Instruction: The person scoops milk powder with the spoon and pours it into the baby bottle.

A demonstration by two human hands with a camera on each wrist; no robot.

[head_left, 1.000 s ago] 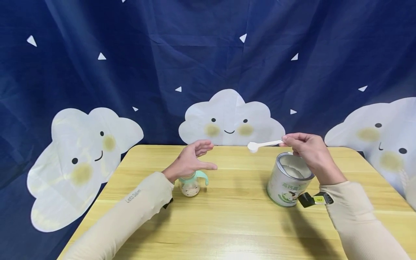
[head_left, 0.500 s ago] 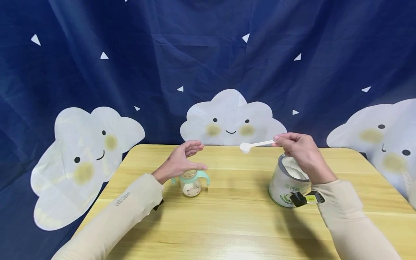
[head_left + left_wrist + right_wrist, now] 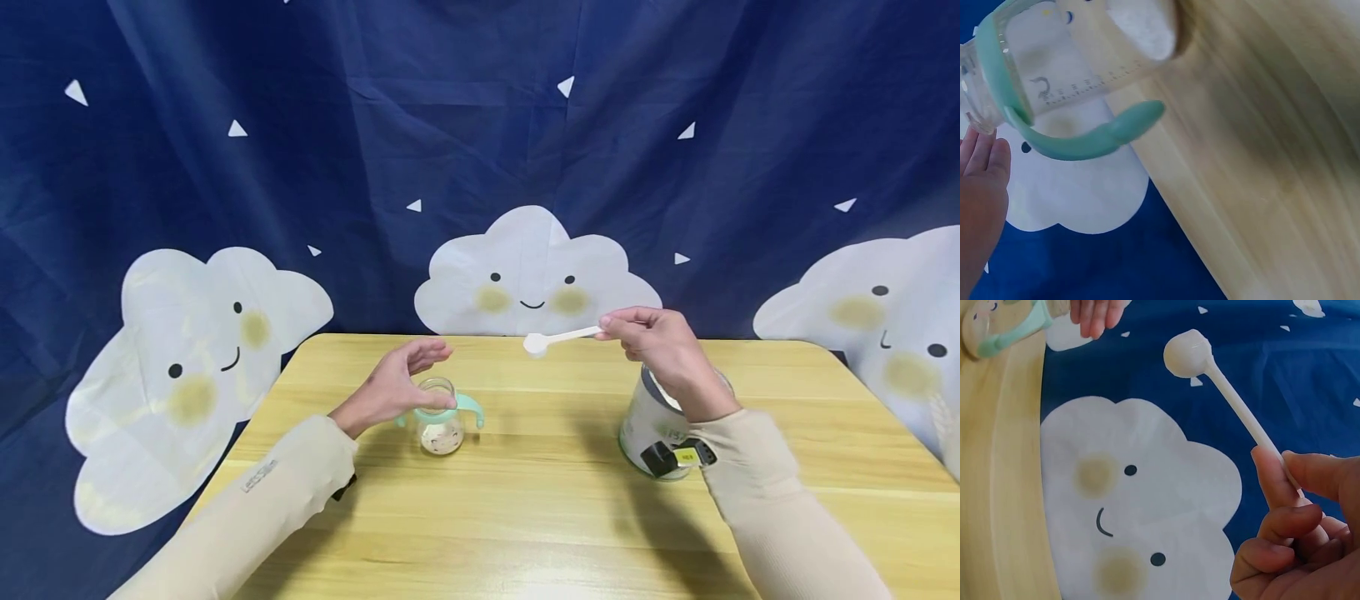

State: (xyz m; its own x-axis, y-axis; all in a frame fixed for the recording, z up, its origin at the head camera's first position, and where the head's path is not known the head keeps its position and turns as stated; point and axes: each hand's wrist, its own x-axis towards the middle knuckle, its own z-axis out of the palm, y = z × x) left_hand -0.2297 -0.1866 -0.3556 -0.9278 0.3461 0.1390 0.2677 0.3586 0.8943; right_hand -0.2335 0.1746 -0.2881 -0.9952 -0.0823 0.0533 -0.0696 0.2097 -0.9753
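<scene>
My right hand [image 3: 656, 350] pinches the end of a white measuring scoop [image 3: 536, 344] between thumb and fingers, holding it in the air between bottle and tin. In the right wrist view the handle [image 3: 1235, 400] leads up to a round bowl; whether powder fills it I cannot tell. A clear baby bottle [image 3: 440, 437] with mint-green handles stands uncapped on the table, white powder [image 3: 1144, 28] at its bottom. Around its neck my left hand [image 3: 393, 387] holds thumb and fingers apart, without a visible grip. Partly behind my right wrist stands a milk powder tin [image 3: 637, 425], its opening mostly hidden.
The wooden table [image 3: 517, 500] ends at a back edge just beyond the bottle and tin. Behind it hangs a dark blue curtain [image 3: 465, 108] printed with smiling white clouds.
My right hand has carried the scoop leftward from above the tin toward the bottle. My left hand has moved left and down, to the bottle's neck, and more of the bottle shows.
</scene>
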